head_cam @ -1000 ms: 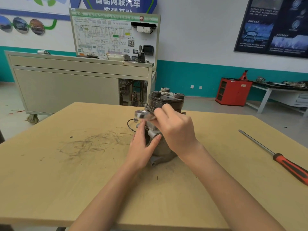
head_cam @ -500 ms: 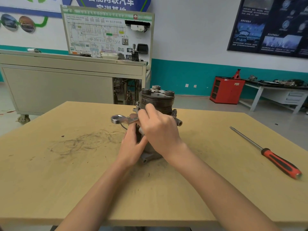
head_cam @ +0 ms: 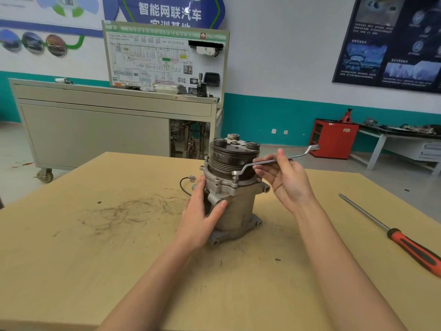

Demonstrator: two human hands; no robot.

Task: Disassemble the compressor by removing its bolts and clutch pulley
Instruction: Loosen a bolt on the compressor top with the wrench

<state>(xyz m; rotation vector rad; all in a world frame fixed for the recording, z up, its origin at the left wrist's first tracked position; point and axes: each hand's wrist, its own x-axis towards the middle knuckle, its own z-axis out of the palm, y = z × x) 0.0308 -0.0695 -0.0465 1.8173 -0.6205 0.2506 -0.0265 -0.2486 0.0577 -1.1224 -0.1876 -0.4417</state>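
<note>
Compressor [head_cam: 235, 206] upright on scuffed bench [head_cam: 95, 259], workshop room.
Fingers of left hand [head_cam: 198, 218] grasp its housing; right hand [head_cam: 288, 185] pinches wrench [head_cam: 262, 162]; screwdriver [head_cam: 405, 242] well apart.

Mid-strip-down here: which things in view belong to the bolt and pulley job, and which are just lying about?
In the job: compressor, gripped by the left hand; clutch pulley on top; offset ring wrench, pinched by the right hand, ring end on a flange bolt.
Lying about: orange-handled screwdriver on the table, right; red cabinet behind.
</note>
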